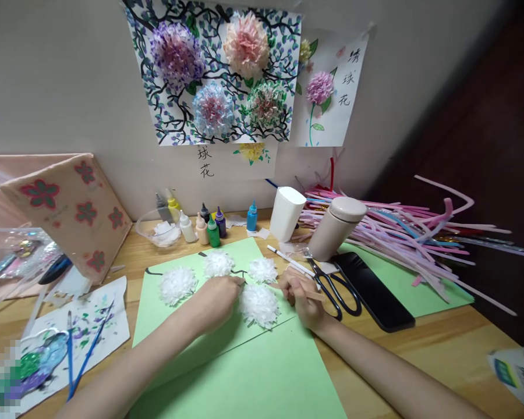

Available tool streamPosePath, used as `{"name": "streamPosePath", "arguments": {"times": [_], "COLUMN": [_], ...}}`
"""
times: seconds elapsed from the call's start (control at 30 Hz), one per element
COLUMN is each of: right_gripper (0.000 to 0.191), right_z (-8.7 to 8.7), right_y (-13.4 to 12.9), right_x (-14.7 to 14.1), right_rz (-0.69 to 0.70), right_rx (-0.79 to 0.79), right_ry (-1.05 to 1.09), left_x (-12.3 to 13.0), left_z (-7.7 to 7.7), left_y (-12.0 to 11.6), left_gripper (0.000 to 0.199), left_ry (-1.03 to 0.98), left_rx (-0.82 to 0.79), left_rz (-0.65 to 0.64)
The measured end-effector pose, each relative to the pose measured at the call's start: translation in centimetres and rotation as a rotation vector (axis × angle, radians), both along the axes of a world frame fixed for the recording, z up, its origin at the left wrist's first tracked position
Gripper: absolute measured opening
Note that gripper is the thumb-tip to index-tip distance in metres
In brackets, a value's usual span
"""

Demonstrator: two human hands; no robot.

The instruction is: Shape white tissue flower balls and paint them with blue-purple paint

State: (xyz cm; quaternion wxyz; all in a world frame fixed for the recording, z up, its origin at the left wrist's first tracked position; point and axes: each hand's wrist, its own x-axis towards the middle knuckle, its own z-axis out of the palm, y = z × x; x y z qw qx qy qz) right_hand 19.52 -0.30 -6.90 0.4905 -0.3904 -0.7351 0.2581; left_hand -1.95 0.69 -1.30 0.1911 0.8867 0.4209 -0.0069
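Observation:
Four white fluffy paper flowers sit on a light green sheet (pixel 240 336), among them a left flower (pixel 177 285) and a lower right flower (pixel 259 305). Short black branch lines show between them. My left hand (pixel 218 299) is over the sheet, fingers curled and the index finger reaching to the edge of the lower right flower. Whether it pinches anything is hidden. In my right hand (pixel 303 295), closed beside that flower, is a slim tan stick (pixel 315 295), its thin end pointing left towards the flowers.
Black-handled scissors (pixel 334 288), a phone (pixel 373 291) and a lidded cup (pixel 336 228) stand or lie to the right. Behind are paint bottles (pixel 213 231), a white container (pixel 287 213) and pink pipe cleaners (pixel 402 233). Blue paintbrushes (pixel 89 352) and a palette (pixel 39 364) lie left.

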Motion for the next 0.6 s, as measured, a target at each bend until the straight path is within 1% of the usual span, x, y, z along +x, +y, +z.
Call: {"name": "streamPosePath", "arguments": {"times": [0.13, 0.3, 0.6], "right_gripper": [0.042, 0.040, 0.041], "right_z": [0.1, 0.5, 0.1], "right_y": [0.2, 0.1, 0.2], "right_x": [-0.1, -0.3, -0.1], "right_rz": [-0.025, -0.005, -0.059], "right_rx": [-0.058, -0.057, -0.042], "right_ry": [0.004, -0.052, 0.033], "left_x": [0.0, -0.3, -1.1], "left_z": [0.0, -0.4, 0.1], "left_y": [-0.2, 0.0, -0.7], "left_gripper": [0.047, 0.055, 0.050], "left_ry": [0.044, 0.037, 0.006], "left_rx": [0.027, 0.006, -0.026], "left_rz": [-0.003, -0.027, -0.039]}}
